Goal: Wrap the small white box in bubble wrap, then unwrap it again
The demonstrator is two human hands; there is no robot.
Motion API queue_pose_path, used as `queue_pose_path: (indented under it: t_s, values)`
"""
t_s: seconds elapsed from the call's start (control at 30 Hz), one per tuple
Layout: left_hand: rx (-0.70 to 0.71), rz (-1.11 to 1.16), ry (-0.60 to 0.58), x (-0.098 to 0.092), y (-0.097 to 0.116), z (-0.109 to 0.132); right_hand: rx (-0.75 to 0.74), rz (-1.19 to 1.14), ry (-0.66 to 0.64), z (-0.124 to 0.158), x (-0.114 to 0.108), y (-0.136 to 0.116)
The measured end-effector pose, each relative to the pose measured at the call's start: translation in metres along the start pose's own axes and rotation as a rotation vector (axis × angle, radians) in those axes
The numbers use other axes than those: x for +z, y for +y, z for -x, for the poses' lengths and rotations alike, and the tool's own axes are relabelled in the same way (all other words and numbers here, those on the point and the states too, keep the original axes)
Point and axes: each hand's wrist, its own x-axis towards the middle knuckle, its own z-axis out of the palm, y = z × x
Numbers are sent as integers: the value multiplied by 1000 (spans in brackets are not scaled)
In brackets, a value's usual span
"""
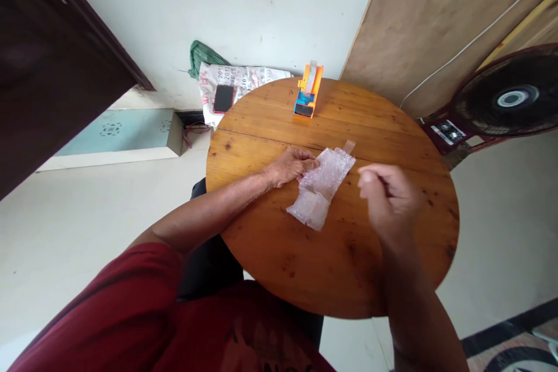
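Observation:
On the round wooden table (261,226) lies a flattened bundle of clear bubble wrap (333,171), its lower end folded and loose. What it wraps, if anything, cannot be made out. A short strip of clear tape (349,147) sticks out from its upper right end. My left hand (293,166) grips the wrap's left edge between thumb and fingers. To the right of the wrap and apart from it, my right hand (387,192) is raised over the table, slightly blurred, with fingers curled in and nothing visible in them. An orange and blue tape dispenser (308,90) stands toward the table's far edge.
Beyond the table's far left edge, a phone (224,98) rests on a printed white sack (257,75), near a green bag (204,57). A dark fan (510,99) stands at the right. A pale blue-topped box (117,131) sits on the floor at left.

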Motion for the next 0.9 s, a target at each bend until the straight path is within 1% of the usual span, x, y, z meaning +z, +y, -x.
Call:
queue_pose_path:
  t_s: [0.07, 0.1, 0.23, 0.37, 0.47, 0.53, 0.6, 0.67, 0.77, 0.8, 0.9]
  values:
    - [44, 24, -27, -1, -1, -1, 30, 33, -170, 6, 6, -6]
    - [70, 37, -42, -1, -2, -1, 49, 55, -211, 6, 10, -4]
    - [142, 77, -102, -1, -5, 0, 140, 114, -292, 2, 22, 11]
    - [140, 114, -153, 0, -4, 3, 185, 86, -353, 2, 25, 15]
    - [139, 131, -161, -1, -4, 3, 175, 52, -336, 3, 24, 16]
    - [136, 170, -124, -4, -5, 1, 173, 22, -296, 2, 20, 20]
    - [124, 225, -58, -8, -5, -3, 199, -3, -232, -1, 17, 26]
    - [118, 269, 22, -12, -4, -7, 256, -83, -150, -4, 15, 32]
    - [114, 285, 103, -17, -2, -10, 369, -299, -64, -7, 16, 39]
    - [102, 284, 111, -18, -1, -11, 410, -370, -51, -7, 18, 41]
    - [84, 248, 127, -19, 1, -12, 523, -527, -64, -9, 23, 45]
